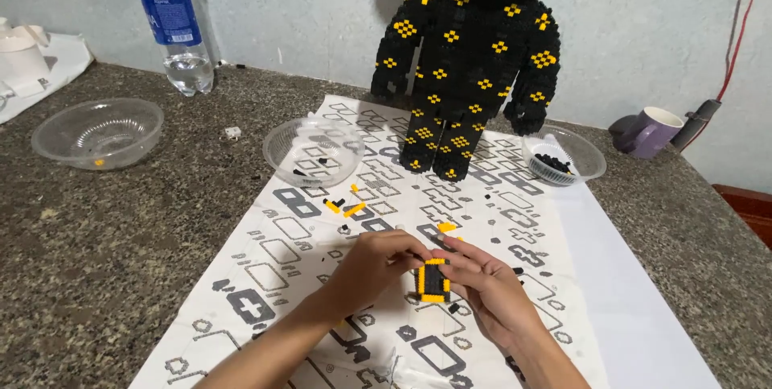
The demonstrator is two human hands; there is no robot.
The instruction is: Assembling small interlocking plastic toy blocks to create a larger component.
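Note:
Both hands meet over a printed instruction sheet (pixel 498 212) on a speckled stone counter. My left hand (pixel 371 264) and my right hand (pixel 486 280) pinch a small flat block piece (pixel 433 280) between them, black in the middle with a yellow border. It stands upright on the paper. Loose yellow and black bricks (pixel 346 209) lie just beyond my left hand, and one yellow brick (pixel 447 227) sits above my fingers. A tall black block bear figure (pixel 470 59) with yellow patches stands at the far end of the sheet.
A clear bowl (pixel 315 150) stands left of the figure's feet, another bowl (pixel 563 156) with black bricks to its right, and a third bowl (pixel 98 131) at far left. A water bottle (pixel 177 23), a purple mug (pixel 650 131) and white items (pixel 24 55) line the back.

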